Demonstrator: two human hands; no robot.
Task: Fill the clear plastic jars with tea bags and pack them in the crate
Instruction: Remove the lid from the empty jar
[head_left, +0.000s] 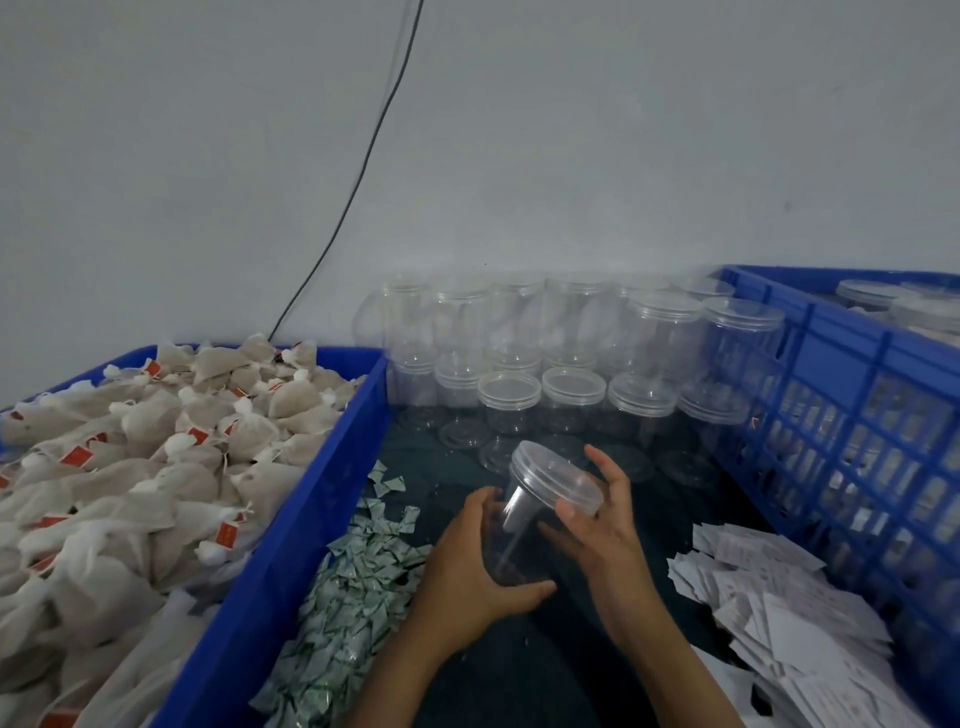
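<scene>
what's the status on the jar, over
Left hand grips jar body, right hand on its lid. Jar empty, lid on. Tea bags untouched in left crate. Nothing blocking.

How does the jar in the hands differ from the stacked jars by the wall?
The held jar is tilted, gripped by the left hand, with the right hand at its lid; the stacked jars stand upright, untouched. The held jar is alone; the stacked jars sit in two tiers. Both are clear, lidded and look empty.
</scene>
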